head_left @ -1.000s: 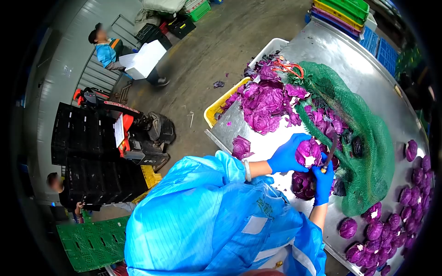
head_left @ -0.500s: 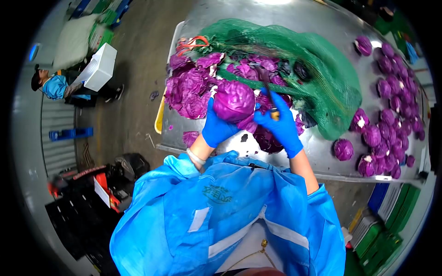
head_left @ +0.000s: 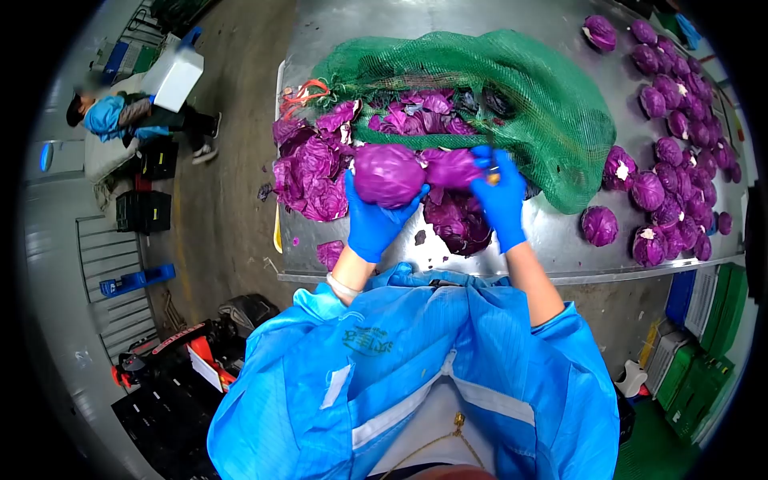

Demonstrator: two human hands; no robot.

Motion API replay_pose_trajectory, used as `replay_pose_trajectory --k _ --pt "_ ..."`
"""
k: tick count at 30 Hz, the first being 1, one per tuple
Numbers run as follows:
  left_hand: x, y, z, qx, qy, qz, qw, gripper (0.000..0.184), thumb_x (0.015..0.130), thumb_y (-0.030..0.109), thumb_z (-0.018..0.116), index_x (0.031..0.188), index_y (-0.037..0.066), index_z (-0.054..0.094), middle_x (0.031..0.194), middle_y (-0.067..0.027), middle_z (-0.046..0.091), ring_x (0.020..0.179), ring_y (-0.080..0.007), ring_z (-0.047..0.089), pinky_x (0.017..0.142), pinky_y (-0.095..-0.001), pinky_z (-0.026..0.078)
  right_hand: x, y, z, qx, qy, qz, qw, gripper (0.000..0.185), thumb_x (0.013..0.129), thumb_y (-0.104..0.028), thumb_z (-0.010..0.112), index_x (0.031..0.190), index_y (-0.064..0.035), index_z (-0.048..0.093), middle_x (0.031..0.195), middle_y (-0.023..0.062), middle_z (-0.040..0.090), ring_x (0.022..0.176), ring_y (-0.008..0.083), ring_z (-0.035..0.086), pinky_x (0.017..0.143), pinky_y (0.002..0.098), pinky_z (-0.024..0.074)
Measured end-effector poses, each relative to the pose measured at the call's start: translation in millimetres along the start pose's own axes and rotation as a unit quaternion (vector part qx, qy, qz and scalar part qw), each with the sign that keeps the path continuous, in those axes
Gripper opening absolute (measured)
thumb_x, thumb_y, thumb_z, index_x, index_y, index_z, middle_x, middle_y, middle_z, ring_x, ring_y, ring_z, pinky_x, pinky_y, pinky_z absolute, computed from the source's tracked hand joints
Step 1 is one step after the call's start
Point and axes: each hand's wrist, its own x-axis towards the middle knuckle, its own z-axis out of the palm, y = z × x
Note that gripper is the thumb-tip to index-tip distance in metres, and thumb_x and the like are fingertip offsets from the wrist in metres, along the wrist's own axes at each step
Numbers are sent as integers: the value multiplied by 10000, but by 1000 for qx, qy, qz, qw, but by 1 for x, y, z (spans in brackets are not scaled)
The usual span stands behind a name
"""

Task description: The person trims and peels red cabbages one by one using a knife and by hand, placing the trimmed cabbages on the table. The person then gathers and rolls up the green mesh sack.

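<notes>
My left hand [head_left: 372, 226], in a blue glove, cups a red cabbage [head_left: 389, 176] from below and the left. A loose outer leaf [head_left: 452, 169] stretches from the cabbage's right side towards my right hand [head_left: 502, 210], also gloved in blue. That hand is closed around a knife [head_left: 494, 178], its handle partly hidden by the fingers and its dark blade pointing away from me. The leaf's edge meets my right fingers; whether they pinch it is hard to see. Below the leaf lies another dark purple cabbage or leaf bundle [head_left: 458, 224] on the metal table [head_left: 552, 260].
Peeled leaves [head_left: 310, 178] are heaped on the left. A green mesh bag [head_left: 560, 104] with leaves inside spreads behind my hands. Several red cabbages [head_left: 668, 192] cover the table's right side. At far left, a person [head_left: 108, 116] carries a white box [head_left: 174, 74].
The cabbage has shifted slightly left and my right hand slightly right, and a leaf now stretches out between them. The view has turned a little. The person with the box has moved.
</notes>
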Motion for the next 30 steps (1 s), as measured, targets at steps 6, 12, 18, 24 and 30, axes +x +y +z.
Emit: replay_pose_trajectory --k 6,12,18,24,30 --pt "-5 3 2 635 -112 97 758 867 797 720 512 1452 182 329 1463 -149 384 1306 -392 406 1094 -574 293 6 -34 -3 -69 -108 -81 988 698 719 -256 824 1309 -49 515 1216 124 595 1055 207 589 867 350 495" --pt "12 -28 14 659 -186 46 727 815 824 603 582 1443 129 345 1336 -110 548 1141 -291 575 999 -530 414 -11 6 -10 28 -175 -72 982 815 724 -278 832 1393 -31 437 1102 121 631 929 179 616 795 330 511" --pt "55 -99 -34 568 -108 -191 793 681 860 341 694 1420 91 398 1300 -123 556 1004 -304 620 919 -416 496 -64 63 -106 441 11 231 868 331 843 -318 659 1055 -74 589 706 16 564 527 99 519 454 241 403" --pt "61 -152 12 866 -384 136 290 652 804 346 680 1389 150 469 1426 -153 437 1327 -355 390 1113 -460 293 -90 55 -264 369 389 144 832 410 890 -530 569 1041 -153 620 707 14 608 538 173 552 458 271 436" --pt "100 -160 -12 919 -330 158 146 684 790 502 635 1398 235 467 1500 -121 347 1413 -404 221 1090 -689 96 -47 94 -498 332 467 -3 819 354 903 -338 617 1191 -135 591 1074 9 645 833 133 607 686 316 503"
